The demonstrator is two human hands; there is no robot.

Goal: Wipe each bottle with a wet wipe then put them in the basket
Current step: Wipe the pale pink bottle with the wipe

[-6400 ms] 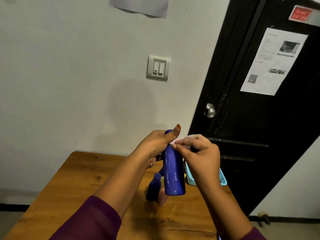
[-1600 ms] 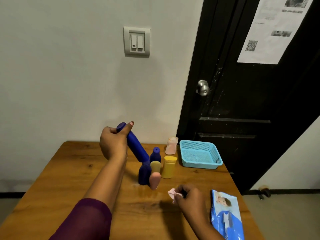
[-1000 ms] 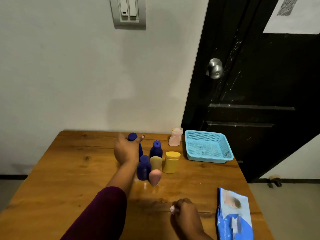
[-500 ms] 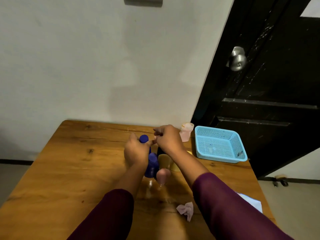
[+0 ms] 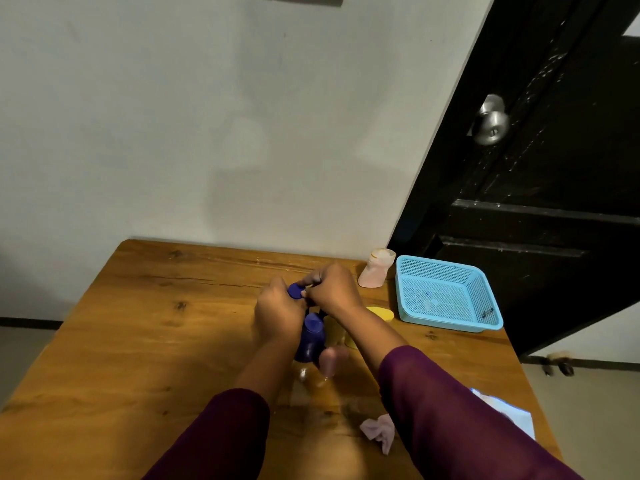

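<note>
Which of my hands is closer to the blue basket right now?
Right. The right hand is left of the basket, apart from it; the left hand is farther left, gripping the tall blue bottle.

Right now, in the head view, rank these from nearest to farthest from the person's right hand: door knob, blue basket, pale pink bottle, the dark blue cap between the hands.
1. dark blue cap: at the fingertips of the right hand, on its left.
2. pale pink bottle: just right, slightly behind.
3. blue basket: farther right, at the table's edge.
4. door knob: up on the door, off the table.
</note>
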